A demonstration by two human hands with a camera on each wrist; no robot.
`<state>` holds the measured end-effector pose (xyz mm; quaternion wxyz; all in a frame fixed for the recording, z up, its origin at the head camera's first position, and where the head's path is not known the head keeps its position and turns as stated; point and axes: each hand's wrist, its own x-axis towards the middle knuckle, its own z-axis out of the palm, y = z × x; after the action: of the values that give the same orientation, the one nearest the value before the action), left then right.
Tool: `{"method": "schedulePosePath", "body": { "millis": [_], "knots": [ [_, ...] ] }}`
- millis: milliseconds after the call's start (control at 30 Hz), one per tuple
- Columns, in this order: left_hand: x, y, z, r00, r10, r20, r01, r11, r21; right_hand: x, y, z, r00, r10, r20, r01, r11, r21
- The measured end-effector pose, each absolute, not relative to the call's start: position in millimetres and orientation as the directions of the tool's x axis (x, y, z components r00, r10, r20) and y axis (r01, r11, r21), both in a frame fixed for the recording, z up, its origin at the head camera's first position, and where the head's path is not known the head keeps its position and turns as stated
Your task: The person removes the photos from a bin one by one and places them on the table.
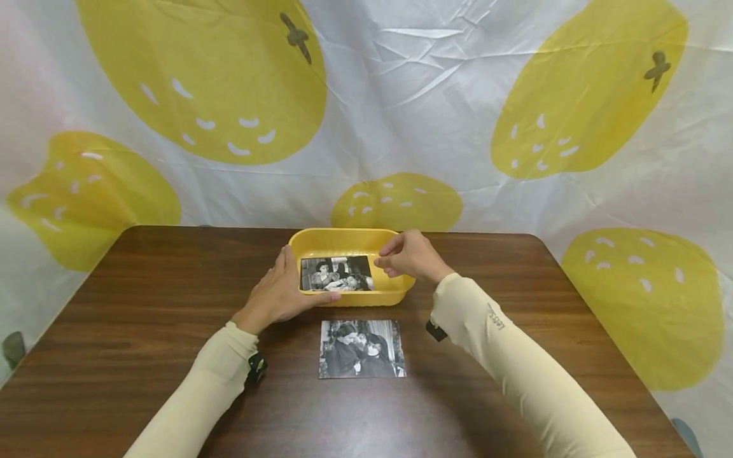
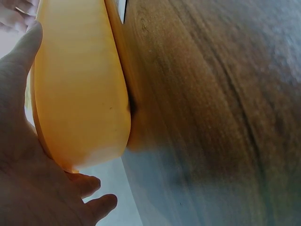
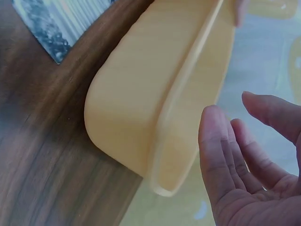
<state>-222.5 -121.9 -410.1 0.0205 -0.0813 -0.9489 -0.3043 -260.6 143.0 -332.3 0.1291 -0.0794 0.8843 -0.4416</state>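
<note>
A yellow plastic basin (image 1: 343, 299) sits near the table's far edge. Inside it, a black-and-white photo (image 1: 336, 275) leans toward the left part. My left hand (image 1: 280, 289) holds the basin's left end, its thumb along the front rim and its fingers around the side; the left wrist view shows the thumb (image 2: 28, 44) at the rim. Over the basin's right end is my right hand (image 1: 413, 256), fingertips close to the photo's right edge. Its thumb and fingers stand apart with nothing between them in the right wrist view. Another black-and-white photo (image 1: 362, 348) lies flat in front of the basin.
The brown wood-grain table (image 1: 172, 305) carries the basin and photos. Behind it hangs a white cloth (image 1: 401, 95) printed with big yellow fruit shapes. Each wrist wears a small black device, such as the one (image 1: 436, 329) under the right sleeve.
</note>
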Motion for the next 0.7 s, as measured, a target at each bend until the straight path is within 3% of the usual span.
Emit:
{"method": "schedulePosePath", "body": {
  "millis": [300,700],
  "knots": [
    [-223,-122,-410,-0.987,0.137,0.09,0.163,0.798,0.58,-291,124,-357,-0.961,-0.158,-0.226,0.084,0.612,-0.787],
    [-221,-123,-408,-0.987,0.136,0.08,0.157,0.804,0.573,-311,113,-383,-0.971,-0.118,-0.206,0.091,0.616,-0.782]
  ]
}}
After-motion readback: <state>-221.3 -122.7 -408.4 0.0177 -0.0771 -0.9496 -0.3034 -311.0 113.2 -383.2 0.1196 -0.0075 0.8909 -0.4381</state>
